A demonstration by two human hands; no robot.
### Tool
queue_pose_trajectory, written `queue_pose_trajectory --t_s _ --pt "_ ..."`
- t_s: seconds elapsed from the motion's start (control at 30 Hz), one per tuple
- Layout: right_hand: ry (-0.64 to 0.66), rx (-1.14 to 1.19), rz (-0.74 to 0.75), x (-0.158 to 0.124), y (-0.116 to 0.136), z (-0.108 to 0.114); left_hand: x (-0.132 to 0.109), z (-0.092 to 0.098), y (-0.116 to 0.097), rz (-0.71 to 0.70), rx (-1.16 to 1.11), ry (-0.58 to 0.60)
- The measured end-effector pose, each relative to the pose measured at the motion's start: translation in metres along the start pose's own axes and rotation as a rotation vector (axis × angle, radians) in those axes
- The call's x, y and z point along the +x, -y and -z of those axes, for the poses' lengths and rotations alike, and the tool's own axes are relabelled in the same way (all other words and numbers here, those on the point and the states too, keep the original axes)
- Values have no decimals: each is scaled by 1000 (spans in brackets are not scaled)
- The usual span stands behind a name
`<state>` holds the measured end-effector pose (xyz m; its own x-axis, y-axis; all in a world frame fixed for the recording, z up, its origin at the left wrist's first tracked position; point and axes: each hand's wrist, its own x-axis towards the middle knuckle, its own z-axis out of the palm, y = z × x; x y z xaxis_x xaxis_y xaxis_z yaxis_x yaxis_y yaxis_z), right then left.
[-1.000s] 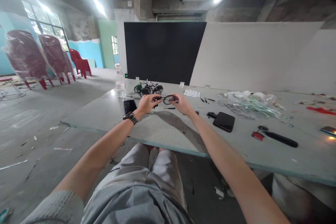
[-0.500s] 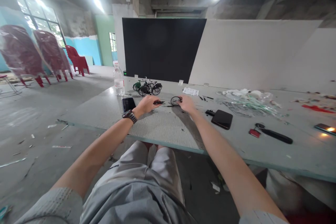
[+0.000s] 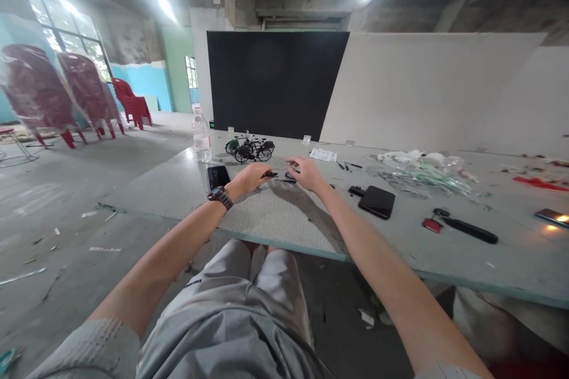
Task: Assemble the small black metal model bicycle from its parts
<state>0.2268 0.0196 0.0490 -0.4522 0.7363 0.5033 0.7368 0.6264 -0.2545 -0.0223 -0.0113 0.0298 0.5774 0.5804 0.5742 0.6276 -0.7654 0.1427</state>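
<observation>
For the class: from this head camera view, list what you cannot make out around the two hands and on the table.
Head view:
- The small black part in the left hand: fingers hide most of it.
- The small black ring by the right hand: fingers partly hide it; contact is too small to tell.
- The printed paper slip: text too small.
- The wristwatch: dial too small.
- The table: right end cut off by the frame edge.

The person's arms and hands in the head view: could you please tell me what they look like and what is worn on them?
The left hand and right hand are bare, without gloves. A dark wristwatch with a dark band sits on the left wrist. A light grey sleeve ends near the left elbow, and a similar sleeve shows near the right.
</observation>
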Motion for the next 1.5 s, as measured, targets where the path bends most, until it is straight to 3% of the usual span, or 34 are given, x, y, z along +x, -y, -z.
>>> queue_pose_trajectory --t_s 0.17,0.37,0.57,0.7,0.9,1.07,1.5 --pt "14 133 324 -3 37 -2 0 2 -2 36 -12 -17" --pt "22 76 340 -3 49 -10 0 2 -2 90 41 -43" --pt "25 36 384 -3 49 -12 0 4 -7 162 153 14" --pt "30 64 364 -1 48 -12 0 9 -15 220 277 8" --pt "53 261 256 1 45 -12 -2 12 -20 201 391 -50" --pt "-1 365 113 1 37 -15 -4 14 -26 154 526 -116" --pt "-14 354 -11 5 23 -23 0 9 -40 150 560 -50"
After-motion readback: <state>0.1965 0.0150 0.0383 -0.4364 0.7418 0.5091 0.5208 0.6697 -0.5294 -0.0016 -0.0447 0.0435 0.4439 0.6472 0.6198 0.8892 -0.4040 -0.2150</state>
